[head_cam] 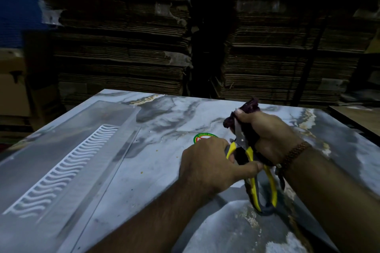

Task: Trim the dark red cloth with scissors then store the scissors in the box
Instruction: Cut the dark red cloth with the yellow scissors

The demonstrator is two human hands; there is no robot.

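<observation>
My right hand point(271, 135) grips a bunched dark red cloth point(248, 109) above the marbled table, thumb pressing on its top. The yellow and grey scissors point(253, 170) point up and away, with their steel blades point(238, 133) against the cloth's left side. My left hand point(207, 166) is closed on the scissors near the pivot, thumb across the handles; the handle loops hang below toward me. A clear plastic box point(67, 150) with a white wavy insert lies on the table's left part.
The marbled table point(164, 121) carries a round green and red sticker point(202, 137) just beyond my left hand. Tall stacks of flattened cardboard point(123, 47) stand behind the table's far edge. Another board surface point(357, 115) sits at far right.
</observation>
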